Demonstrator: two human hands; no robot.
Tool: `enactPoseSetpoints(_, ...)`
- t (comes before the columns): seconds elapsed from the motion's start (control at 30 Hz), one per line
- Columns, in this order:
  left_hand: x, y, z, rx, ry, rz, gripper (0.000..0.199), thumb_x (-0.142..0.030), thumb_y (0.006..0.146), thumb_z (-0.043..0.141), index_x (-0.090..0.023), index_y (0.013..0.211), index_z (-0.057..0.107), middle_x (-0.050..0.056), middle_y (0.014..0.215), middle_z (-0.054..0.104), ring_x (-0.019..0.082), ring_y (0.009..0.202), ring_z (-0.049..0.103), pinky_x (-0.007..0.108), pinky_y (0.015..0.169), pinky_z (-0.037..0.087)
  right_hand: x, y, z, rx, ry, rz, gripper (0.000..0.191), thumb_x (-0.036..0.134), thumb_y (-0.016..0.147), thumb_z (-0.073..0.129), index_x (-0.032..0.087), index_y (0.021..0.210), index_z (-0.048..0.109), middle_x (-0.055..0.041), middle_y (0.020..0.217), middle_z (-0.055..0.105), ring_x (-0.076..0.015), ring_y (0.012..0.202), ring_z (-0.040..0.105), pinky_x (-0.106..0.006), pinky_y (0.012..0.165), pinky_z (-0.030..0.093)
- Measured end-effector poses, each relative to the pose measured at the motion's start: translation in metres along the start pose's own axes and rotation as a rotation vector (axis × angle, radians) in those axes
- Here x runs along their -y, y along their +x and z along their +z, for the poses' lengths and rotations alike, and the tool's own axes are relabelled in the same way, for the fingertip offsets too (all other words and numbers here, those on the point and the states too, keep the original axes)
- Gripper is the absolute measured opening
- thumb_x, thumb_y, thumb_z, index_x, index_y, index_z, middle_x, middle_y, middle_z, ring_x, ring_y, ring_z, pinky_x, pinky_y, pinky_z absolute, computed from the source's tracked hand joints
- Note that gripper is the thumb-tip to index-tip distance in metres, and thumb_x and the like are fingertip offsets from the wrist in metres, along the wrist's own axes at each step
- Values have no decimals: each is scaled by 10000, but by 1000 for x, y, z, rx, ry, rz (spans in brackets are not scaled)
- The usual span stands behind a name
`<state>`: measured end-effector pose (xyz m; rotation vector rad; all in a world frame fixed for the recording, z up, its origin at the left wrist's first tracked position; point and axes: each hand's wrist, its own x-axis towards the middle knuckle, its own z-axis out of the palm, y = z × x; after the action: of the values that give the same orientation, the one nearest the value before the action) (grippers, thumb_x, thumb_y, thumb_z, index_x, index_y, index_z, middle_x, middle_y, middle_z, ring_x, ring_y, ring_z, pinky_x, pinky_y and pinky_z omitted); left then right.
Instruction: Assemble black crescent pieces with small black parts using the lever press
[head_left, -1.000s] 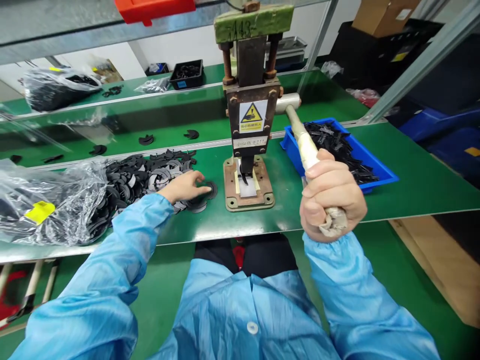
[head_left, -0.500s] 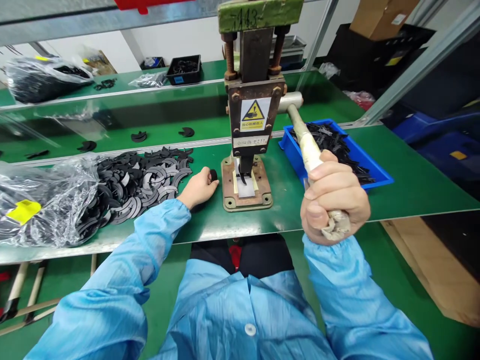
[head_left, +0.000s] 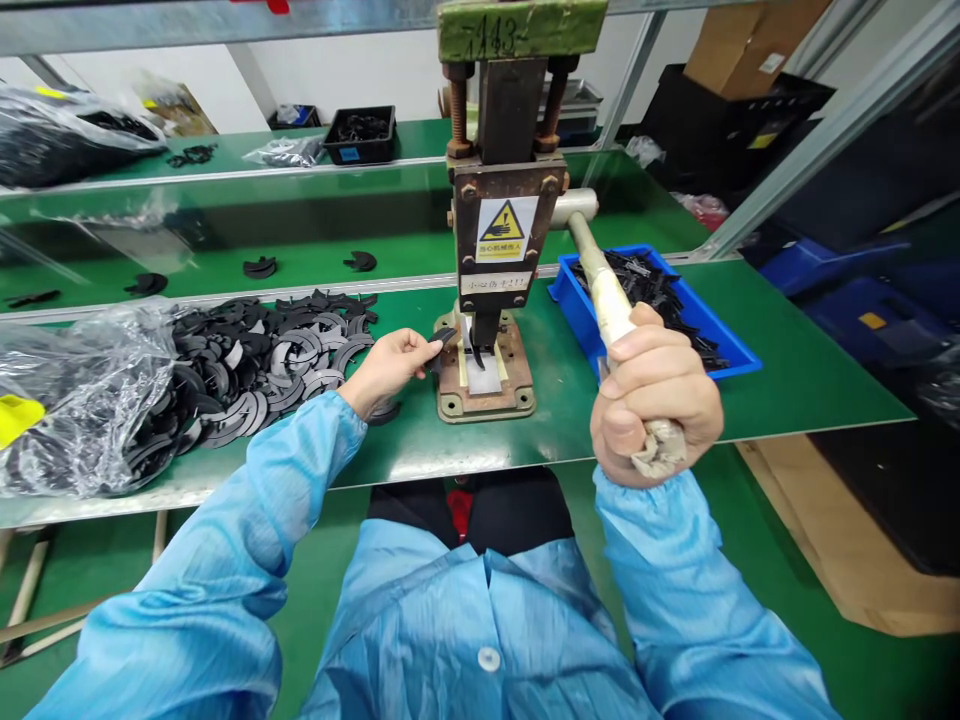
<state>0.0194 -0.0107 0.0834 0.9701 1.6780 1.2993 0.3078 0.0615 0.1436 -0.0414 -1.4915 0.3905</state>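
Observation:
Pinched between thumb and fingers of my left hand [head_left: 390, 368] is a black curved piece [head_left: 442, 345], at the left edge of the press base [head_left: 521, 385]. My right hand [head_left: 656, 400] is wrapped round the light, tape-wrapped lever [head_left: 602, 285] of the hand press [head_left: 499, 180]. Under the press head, a small black part [head_left: 477, 350] shows by the pale metal plate [head_left: 484, 376]. A pile of black curved pieces [head_left: 262, 370] lies left of my left hand.
A blue tray [head_left: 739, 368] of black parts stands behind my right hand. At the left lies a clear plastic bag [head_left: 75, 400]. Several black pieces rest on the green ledge [head_left: 315, 215] behind, and a black bin [head_left: 364, 150] stands farther back.
My left hand has risen a little from beside the base, and the black piece now reaches over the base's left edge. My right hand still holds the lever. The view has shifted slightly.

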Motion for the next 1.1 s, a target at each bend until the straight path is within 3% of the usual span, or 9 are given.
enactPoseSetpoints(0.07, 1, 3, 5, -31, -52, -7, 504, -467, 759, 985, -199, 916, 589, -54, 653, 629, 92, 514, 572, 228, 526, 423, -1, 0, 0, -7, -5, 2, 350, 447, 884, 792, 261, 709, 553, 45, 686, 597, -193, 865, 701, -650, 1124, 603)
enactPoseSetpoints(0.17, 0, 8, 11, 25, -123, -28, 476, -352, 785, 984, -179, 1048, 628, -31, 737, 697, 96, 563, 638, 222, 561, 510, -2, 0, 0, -7, -7, -10, 352, 444, 888, 790, 260, 708, 549, 47, 685, 594, -191, 859, 696, -646, 1108, 606)
enactPoseSetpoints(0.3, 0, 15, 18, 81, -121, -34, 343, -349, 847, 945, -151, 940, 680, 19, 815, 732, 99, 638, 680, 223, 608, 595, -2, 0, 0, 2, 5, -28, 347, 445, 906, 791, 260, 725, 559, 46, 694, 586, -187, 869, 686, -643, 1112, 602)
enactPoseSetpoints(0.47, 2, 25, 22, 142, -48, -46, 337, -387, 875, 924, -142, 873, 693, 29, 796, 720, 94, 618, 668, 206, 580, 590, 3, 0, -1, 10, -15, 15, 355, 441, 948, 755, 248, 719, 566, 50, 721, 601, -166, 914, 697, -594, 1137, 584)
enactPoseSetpoints(0.63, 1, 29, 23, 129, 22, -38, 315, -370, 879, 924, -144, 872, 705, 20, 779, 708, 89, 611, 665, 192, 571, 575, 6, 0, -1, 15, -18, 30, 364, 445, 961, 749, 242, 723, 562, 52, 728, 604, -156, 930, 698, -579, 1154, 567)
enactPoseSetpoints(0.93, -14, 36, 20, 205, 51, -252, 418, -357, 871, 939, -170, 773, 579, -1, 612, 664, 109, 528, 671, 208, 562, 592, 5, -2, 1, -14, -42, 44, 377, 470, 971, 731, 267, 716, 541, 40, 692, 554, -179, 890, 691, -600, 1136, 568)
enactPoseSetpoints(1.1, -17, 38, 19, 238, 28, -296, 418, -333, 885, 929, -179, 769, 558, 5, 601, 670, 127, 539, 703, 201, 552, 589, 6, -2, 1, -14, -23, 52, 369, 450, 962, 747, 251, 720, 553, 36, 696, 570, -172, 906, 692, -596, 1147, 559)
